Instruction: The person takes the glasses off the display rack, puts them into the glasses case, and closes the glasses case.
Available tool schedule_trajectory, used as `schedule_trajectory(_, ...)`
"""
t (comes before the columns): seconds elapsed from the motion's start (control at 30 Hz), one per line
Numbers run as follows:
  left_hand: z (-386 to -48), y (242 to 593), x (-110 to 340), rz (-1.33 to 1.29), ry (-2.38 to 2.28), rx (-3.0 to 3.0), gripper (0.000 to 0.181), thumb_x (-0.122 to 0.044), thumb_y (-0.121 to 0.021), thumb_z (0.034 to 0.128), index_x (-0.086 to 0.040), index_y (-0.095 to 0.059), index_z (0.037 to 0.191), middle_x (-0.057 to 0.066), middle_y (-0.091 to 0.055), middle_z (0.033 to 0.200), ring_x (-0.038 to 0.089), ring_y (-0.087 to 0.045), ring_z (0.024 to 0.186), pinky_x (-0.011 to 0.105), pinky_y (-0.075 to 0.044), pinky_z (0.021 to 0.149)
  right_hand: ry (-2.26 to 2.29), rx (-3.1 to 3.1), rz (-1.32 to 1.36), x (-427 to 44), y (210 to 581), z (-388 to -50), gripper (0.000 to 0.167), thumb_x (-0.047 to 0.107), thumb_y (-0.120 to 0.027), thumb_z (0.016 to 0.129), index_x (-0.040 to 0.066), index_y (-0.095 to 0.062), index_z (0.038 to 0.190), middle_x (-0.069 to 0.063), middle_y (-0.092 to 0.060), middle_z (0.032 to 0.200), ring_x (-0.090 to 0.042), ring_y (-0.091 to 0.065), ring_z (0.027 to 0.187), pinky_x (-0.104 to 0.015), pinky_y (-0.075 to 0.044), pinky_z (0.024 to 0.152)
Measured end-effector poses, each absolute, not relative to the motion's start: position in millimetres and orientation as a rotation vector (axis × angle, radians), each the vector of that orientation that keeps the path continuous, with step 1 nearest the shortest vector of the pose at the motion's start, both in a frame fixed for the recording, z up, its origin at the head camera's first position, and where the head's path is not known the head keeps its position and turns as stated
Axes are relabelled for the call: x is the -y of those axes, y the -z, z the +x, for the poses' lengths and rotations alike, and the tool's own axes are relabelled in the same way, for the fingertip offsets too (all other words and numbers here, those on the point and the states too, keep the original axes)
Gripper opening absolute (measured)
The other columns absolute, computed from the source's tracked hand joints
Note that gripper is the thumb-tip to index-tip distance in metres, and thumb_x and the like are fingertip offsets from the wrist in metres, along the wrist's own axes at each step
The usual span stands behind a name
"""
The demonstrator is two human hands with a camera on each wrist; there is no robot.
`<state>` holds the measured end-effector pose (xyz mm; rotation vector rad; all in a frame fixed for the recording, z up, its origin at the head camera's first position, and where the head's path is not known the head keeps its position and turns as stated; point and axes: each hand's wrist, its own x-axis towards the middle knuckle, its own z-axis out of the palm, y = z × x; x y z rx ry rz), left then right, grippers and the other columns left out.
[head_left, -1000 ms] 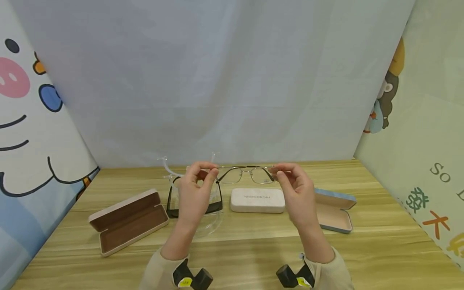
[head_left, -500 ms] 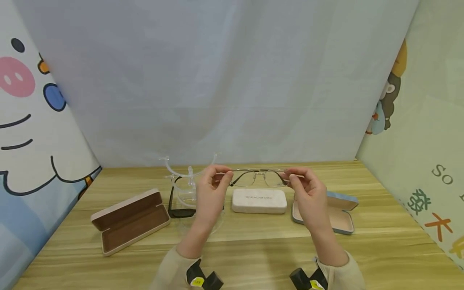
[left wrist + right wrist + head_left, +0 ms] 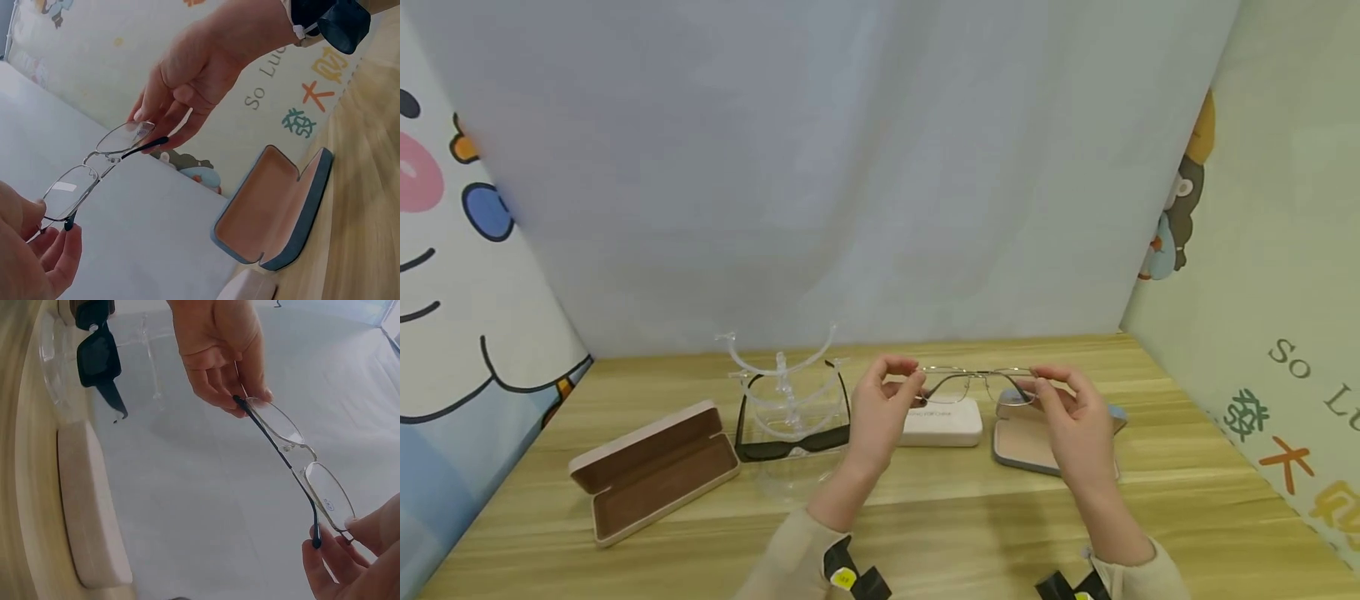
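Observation:
Thin metal-framed eyeglasses (image 3: 976, 382) with dark temple tips are held up above the table, lenses facing away from the body. My left hand (image 3: 880, 408) pinches the left end of the frame between thumb and fingers. At the other end my right hand (image 3: 1077, 425) pinches the frame the same way. Both temples look folded in behind the lenses (image 3: 330, 495). Below the glasses lies a closed white glasses case (image 3: 946, 425), partly covered by the left hand. An open blue glasses case (image 3: 1026, 450) lies behind the right hand, its peach lining (image 3: 259, 203) showing.
Left of the hands, a clear plastic display stand (image 3: 786, 383) carries black sunglasses (image 3: 793, 446) on a low tier. An open case with brown lining (image 3: 662, 483) lies at the left of the wooden table (image 3: 925, 533). A grey cloth (image 3: 850, 167) hangs behind.
Both hands have carried the eyeglasses to the right, from above the white case toward the blue case. The grip on both ends stays the same. The stand and sunglasses are now less covered.

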<state>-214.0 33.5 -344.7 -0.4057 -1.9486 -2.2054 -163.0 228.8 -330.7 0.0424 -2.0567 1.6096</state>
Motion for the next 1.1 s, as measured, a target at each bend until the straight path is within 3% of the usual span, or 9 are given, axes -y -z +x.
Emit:
schedule_trajectory(0.23,-215.5,358.5,-54.2,-0.449,2.128,2.105,0.018,-0.009,-0.061,0.0867,0.002,-0.058,0.100,0.012,-0.057,0.097,0.020,-0.063,0.072,0.023,-0.053,0.064,-1.507,2.131,-0.025,-251.0,346.3,-157.1,0.024,0.012,-0.047,0.095,-0.007,-0.054,0.108,0.009,-0.058,0.098,0.004,-0.062,0.082,-0.015,-0.050,0.073)
schedule_trajectory(0.4,-215.2,365.8,-66.5,-0.454,2.145,2.182,0.013,-0.009,-0.059,0.0878,-0.002,-0.059,0.099,0.008,-0.058,0.095,0.012,-0.062,0.072,0.021,-0.053,0.064,-1.496,2.141,-0.111,-260.3,358.5,-150.0,0.023,0.011,-0.047,0.095,-0.007,-0.055,0.108,0.014,-0.059,0.088,0.004,-0.060,0.079,-0.014,-0.051,0.070)
schedule_trajectory(0.7,-213.0,386.3,-101.7,-0.217,2.381,2.030,0.015,-0.002,-0.058,0.0860,0.004,-0.059,0.099,0.009,-0.058,0.092,0.016,-0.062,0.072,0.025,-0.053,0.064,-1.449,2.162,-0.277,-279.3,372.8,-148.6,0.024,0.011,-0.047,0.094,-0.007,-0.054,0.110,0.022,-0.056,0.081,0.008,-0.059,0.078,-0.011,-0.050,0.069)
schedule_trajectory(0.83,-211.8,395.4,-114.9,-0.094,2.386,1.999,0.013,-0.001,-0.061,0.0834,0.003,-0.060,0.096,0.007,-0.060,0.090,0.010,-0.059,0.069,0.027,-0.053,0.064,-1.510,2.121,-0.332,-286.0,376.7,-149.1,0.023,0.007,-0.048,0.093,-0.009,-0.053,0.109,0.023,-0.056,0.079,0.010,-0.059,0.075,-0.011,-0.050,0.068)
schedule_trajectory(0.97,-209.1,399.9,-124.3,-0.069,2.316,2.028,0.013,0.000,-0.062,0.0812,0.001,-0.063,0.094,0.006,-0.063,0.087,0.006,-0.057,0.068,0.027,-0.053,0.064,-1.527,2.118,-0.423,-293.1,380.3,-149.9,0.024,0.007,-0.048,0.093,-0.009,-0.053,0.111,0.018,-0.055,0.085,0.010,-0.058,0.073,-0.011,-0.050,0.068)
schedule_trajectory(1.1,-204.0,404.9,-131.3,-0.125,2.188,2.128,0.018,0.000,-0.062,0.0815,-0.001,-0.064,0.100,0.005,-0.063,0.093,0.009,-0.059,0.079,0.020,-0.051,0.066,-1.485,2.144,-0.523,-299.6,384.2,-151.7,0.026,0.009,-0.048,0.093,-0.008,-0.054,0.113,0.005,-0.052,0.100,0.013,-0.056,0.070,-0.010,-0.049,0.066)
